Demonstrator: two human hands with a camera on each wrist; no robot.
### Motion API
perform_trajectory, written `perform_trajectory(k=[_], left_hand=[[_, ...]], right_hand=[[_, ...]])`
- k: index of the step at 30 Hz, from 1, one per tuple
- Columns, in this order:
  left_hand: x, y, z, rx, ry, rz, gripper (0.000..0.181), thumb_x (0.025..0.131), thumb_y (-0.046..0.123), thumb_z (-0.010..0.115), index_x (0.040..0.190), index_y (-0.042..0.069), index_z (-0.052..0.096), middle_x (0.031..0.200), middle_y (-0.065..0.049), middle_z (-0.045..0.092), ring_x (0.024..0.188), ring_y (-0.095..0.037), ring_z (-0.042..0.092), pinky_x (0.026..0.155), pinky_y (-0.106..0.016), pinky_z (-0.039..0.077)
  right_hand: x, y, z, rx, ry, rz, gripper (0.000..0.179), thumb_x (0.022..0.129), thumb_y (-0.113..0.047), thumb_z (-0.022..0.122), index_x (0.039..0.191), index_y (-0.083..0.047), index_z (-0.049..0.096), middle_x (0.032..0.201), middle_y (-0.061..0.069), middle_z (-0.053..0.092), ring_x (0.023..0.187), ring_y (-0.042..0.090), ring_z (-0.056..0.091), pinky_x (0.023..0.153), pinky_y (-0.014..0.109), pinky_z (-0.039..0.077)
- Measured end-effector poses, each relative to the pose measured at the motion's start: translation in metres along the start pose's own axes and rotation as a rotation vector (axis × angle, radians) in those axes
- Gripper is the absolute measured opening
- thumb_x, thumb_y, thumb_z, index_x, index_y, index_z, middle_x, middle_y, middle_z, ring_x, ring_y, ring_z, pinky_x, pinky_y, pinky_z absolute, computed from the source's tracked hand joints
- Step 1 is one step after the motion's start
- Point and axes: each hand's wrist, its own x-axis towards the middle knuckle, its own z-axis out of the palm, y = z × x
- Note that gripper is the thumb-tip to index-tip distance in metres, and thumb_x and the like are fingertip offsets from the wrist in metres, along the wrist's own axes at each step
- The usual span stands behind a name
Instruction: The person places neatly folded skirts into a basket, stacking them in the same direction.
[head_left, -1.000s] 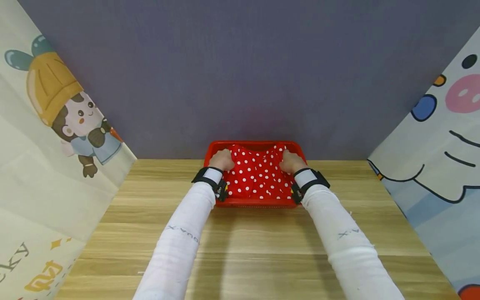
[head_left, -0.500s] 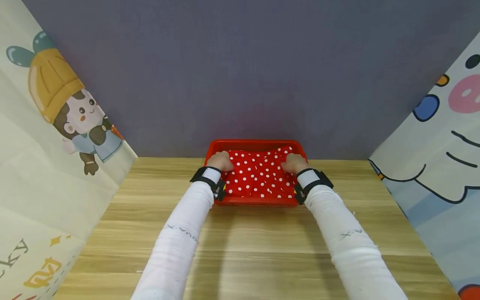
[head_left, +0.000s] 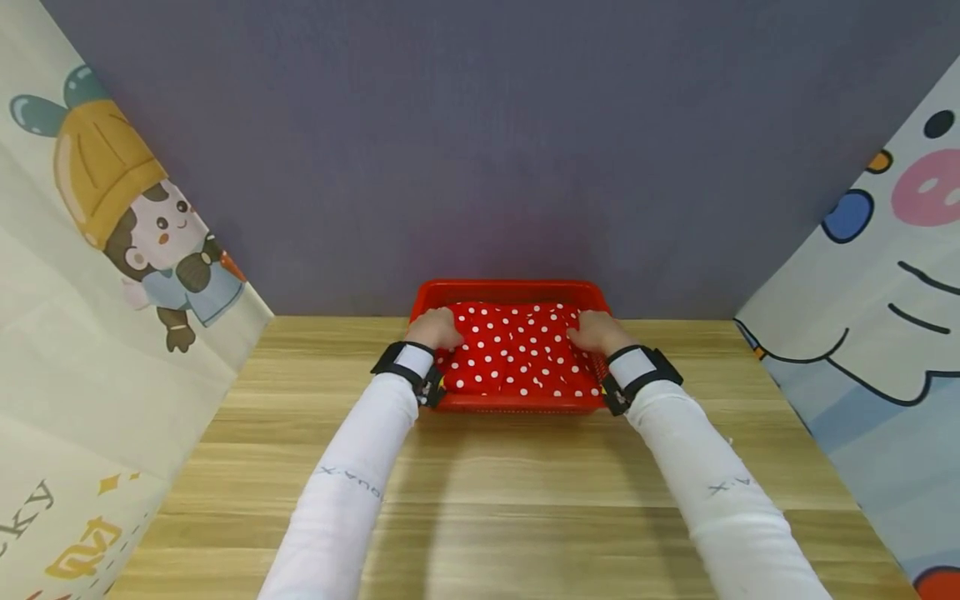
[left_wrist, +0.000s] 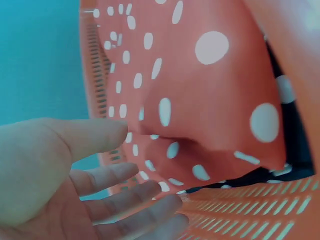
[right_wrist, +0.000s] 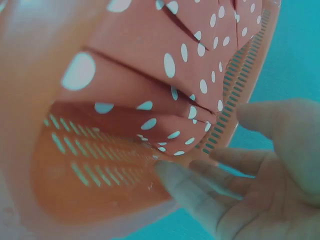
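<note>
A red cloth with white polka dots [head_left: 517, 350], perhaps a folded garment, lies in a red plastic basket [head_left: 517, 404] with slotted walls. In the left wrist view a dark dotted layer [left_wrist: 289, 107] shows along the cloth's edge. My left hand [head_left: 437, 328] is over the basket's left side; in its wrist view the fingers [left_wrist: 125, 202] are extended beside the cloth, holding nothing. At the right side is my right hand [head_left: 597, 332], its fingers [right_wrist: 195, 187] loosely spread near the slotted wall and apart from the cloth.
The basket stands at the back of a wood-grain table [head_left: 517, 500], against a dark grey panel [head_left: 495, 150]. Cartoon-printed curtains hang at the left [head_left: 97, 375] and right [head_left: 885, 350].
The cloth's raised far corners have come down and it lies flatter in the basket. Both hands have released it and moved apart, outward toward the basket's sides.
</note>
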Motion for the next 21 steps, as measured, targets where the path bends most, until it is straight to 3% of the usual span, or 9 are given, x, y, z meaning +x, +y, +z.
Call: perform_trajectory(k=[4, 7, 12, 16, 21], left_hand=[[-0.005, -0.001, -0.004, 0.043, 0.030, 0.037, 0.021, 0.084, 0.027, 0.059, 0.092, 0.007, 0.060, 0.076, -0.007, 0.061, 0.070, -0.022, 0.056, 0.061, -0.030, 0.045], [-0.010, -0.001, -0.008, 0.086, 0.047, 0.068, 0.025, 0.085, 0.029, 0.058, 0.097, 0.007, 0.060, 0.080, -0.007, 0.061, 0.073, -0.022, 0.057, 0.066, -0.033, 0.047], [-0.018, -0.003, -0.010, 0.140, 0.058, 0.144, 0.044, 0.087, 0.031, 0.058, 0.122, 0.005, 0.053, 0.110, -0.012, 0.060, 0.099, -0.026, 0.057, 0.087, -0.041, 0.047], [-0.022, -0.007, -0.007, 0.137, 0.088, 0.227, 0.061, 0.088, 0.034, 0.057, 0.139, 0.005, 0.038, 0.140, -0.015, 0.041, 0.127, -0.030, 0.041, 0.102, -0.044, 0.036], [-0.027, -0.009, -0.003, 0.140, 0.123, 0.300, 0.070, 0.088, 0.040, 0.056, 0.144, 0.008, 0.028, 0.151, -0.014, 0.023, 0.136, -0.033, 0.026, 0.106, -0.046, 0.029]], right_hand=[[-0.002, 0.004, 0.001, -0.033, 0.082, -0.088, 0.051, 0.091, -0.019, 0.048, 0.130, 0.013, 0.040, 0.127, 0.030, 0.048, 0.116, 0.040, 0.047, 0.101, 0.050, 0.035], [-0.007, 0.005, 0.001, -0.035, 0.127, -0.132, 0.052, 0.090, -0.019, 0.050, 0.132, 0.010, 0.040, 0.129, 0.030, 0.046, 0.121, 0.042, 0.043, 0.102, 0.052, 0.033], [-0.016, 0.004, -0.002, -0.067, 0.173, -0.196, 0.057, 0.088, -0.023, 0.055, 0.136, 0.003, 0.039, 0.136, 0.030, 0.037, 0.122, 0.047, 0.039, 0.100, 0.058, 0.031], [-0.025, 0.003, -0.002, -0.118, 0.177, -0.228, 0.061, 0.087, -0.029, 0.057, 0.139, -0.003, 0.038, 0.142, 0.028, 0.031, 0.127, 0.049, 0.031, 0.099, 0.063, 0.027], [-0.033, 0.004, 0.002, -0.161, 0.146, -0.247, 0.067, 0.088, -0.038, 0.055, 0.143, -0.008, 0.031, 0.147, 0.024, 0.024, 0.133, 0.046, 0.021, 0.100, 0.067, 0.021]])
